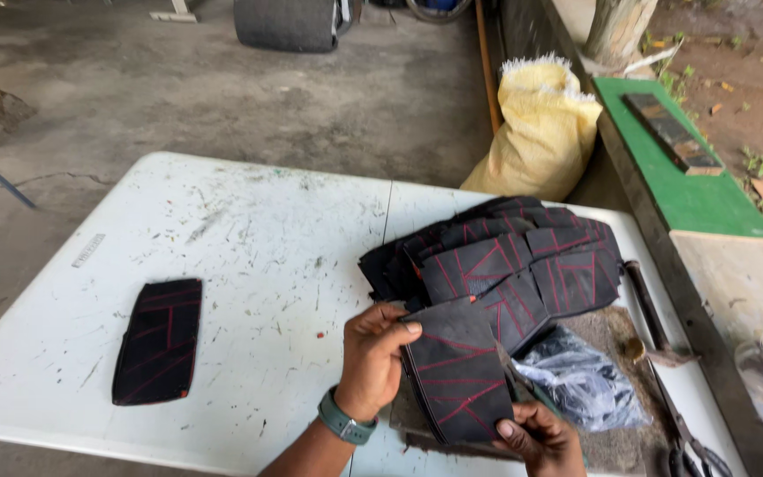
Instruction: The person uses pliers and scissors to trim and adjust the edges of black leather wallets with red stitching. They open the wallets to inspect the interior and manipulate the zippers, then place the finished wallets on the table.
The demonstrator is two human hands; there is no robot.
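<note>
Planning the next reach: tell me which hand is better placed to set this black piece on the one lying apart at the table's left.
Left, probably. The left hand grips the black piece on the side nearer the separate piece; the right hand pinches its lower edge, farther away.

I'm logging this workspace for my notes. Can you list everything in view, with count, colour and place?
Table: one, white, scuffed, centre.
Held piece: one, black with red lines, in both hands.
Piled pieces: many, black with red lines, table's right.
Lone piece: one, black, table's left.
Plastic bag: one, dark, beside pile.
Sack: one, yellow, behind table.
Board: one, green, right ledge.
Tyre: one, dark, top.
Watch: one, grey-green, left wrist.
Left hand: grip on piece's left edge.
Right hand: grip on lower corner.
</note>
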